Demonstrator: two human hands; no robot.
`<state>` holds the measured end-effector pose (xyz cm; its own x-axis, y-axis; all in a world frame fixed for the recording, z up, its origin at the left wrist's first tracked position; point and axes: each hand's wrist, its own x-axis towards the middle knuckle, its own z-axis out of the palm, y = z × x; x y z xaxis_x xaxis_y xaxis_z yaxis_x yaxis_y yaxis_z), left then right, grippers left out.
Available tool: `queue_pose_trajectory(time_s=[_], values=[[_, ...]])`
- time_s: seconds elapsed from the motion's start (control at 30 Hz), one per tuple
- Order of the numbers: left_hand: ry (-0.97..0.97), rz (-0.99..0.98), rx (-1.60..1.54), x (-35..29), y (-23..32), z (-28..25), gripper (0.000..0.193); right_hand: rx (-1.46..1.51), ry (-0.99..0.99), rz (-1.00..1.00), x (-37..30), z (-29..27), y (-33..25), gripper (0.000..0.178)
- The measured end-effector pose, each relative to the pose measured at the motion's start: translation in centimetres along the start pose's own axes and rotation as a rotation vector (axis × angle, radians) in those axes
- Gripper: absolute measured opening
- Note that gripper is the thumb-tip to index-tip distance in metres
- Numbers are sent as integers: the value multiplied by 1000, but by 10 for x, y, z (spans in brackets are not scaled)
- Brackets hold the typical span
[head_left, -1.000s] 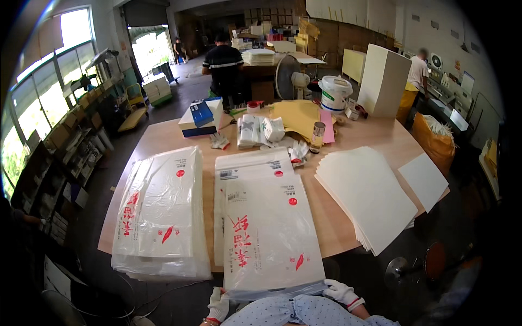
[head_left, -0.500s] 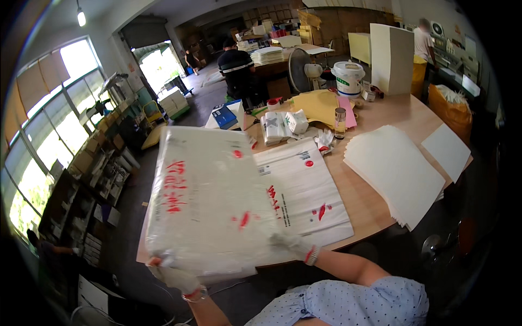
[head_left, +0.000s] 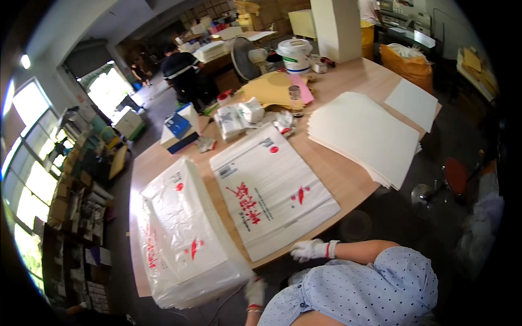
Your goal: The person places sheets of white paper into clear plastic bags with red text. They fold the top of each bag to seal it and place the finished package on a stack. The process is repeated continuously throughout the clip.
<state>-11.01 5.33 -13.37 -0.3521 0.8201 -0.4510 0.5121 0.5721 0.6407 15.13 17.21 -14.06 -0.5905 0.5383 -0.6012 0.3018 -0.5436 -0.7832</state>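
Gloved right hand (head_left: 311, 250) just off flat bag (head_left: 274, 189) edge — left hand (head_left: 254, 291) below table rim (head_left: 348, 196).

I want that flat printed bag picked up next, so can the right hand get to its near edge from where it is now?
Probably yes. The right hand hovers just off the table edge, beside the near corner of the flat printed bag, with nothing between them. The bag's near edge overhangs the table slightly, leaving it open to grasp.

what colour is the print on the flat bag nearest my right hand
Red print on the white bag, clearest in the head view, by the right hand.
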Motion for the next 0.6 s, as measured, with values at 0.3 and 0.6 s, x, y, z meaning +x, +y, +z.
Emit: queue_pose_trajectory(time_s=[0.3, 0.6], values=[[151, 653, 469, 117, 165, 110, 21, 250, 429, -46, -86, -86, 70, 24], [-20, 930, 259, 136, 203, 79, 27, 712, 46, -323, 19, -60, 6, 27]])
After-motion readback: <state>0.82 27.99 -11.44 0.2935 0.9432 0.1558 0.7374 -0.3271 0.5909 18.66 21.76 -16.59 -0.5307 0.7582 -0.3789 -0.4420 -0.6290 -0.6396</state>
